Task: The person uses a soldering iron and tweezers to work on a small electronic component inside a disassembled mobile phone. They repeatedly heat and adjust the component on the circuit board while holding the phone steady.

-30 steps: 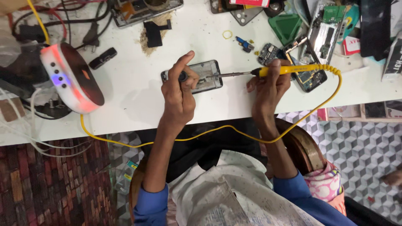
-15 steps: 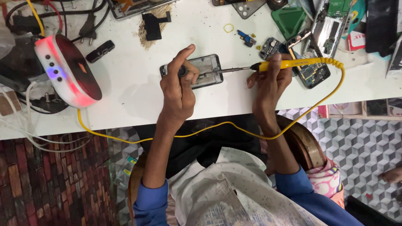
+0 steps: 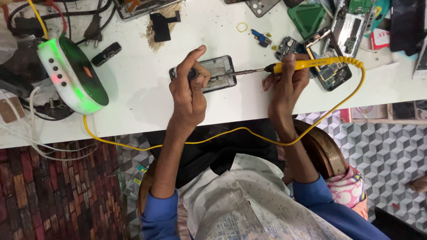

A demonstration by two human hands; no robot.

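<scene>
Compared with the earlier frames, the lamp colour on the white domed unit [image 3: 71, 75] at the left of the bench [image 3: 147, 106] is seen to have changed from red to green, and the whole scene is framed slightly differently, while the hands and the work are found in much the same arrangement. An opened phone frame [image 3: 218, 72] is laid flat near the middle of the bench, with its back removed and its interior exposed. It is steadied at its left end by the left hand [image 3: 189, 91], whose fingers are closed on a small dark object that cannot be identified. A yellow-handled soldering iron [image 3: 302, 65] is gripped in the closed right hand [image 3: 284, 86], and its metal tip is brought to the right edge of the frame; contact cannot be confirmed. The yellow cable [image 3: 231, 131] is looped off the near edge of the bench. The work is judged to be under way at the tip. Further opened phones and boards [image 3: 331, 73] remain at the far right.
</scene>
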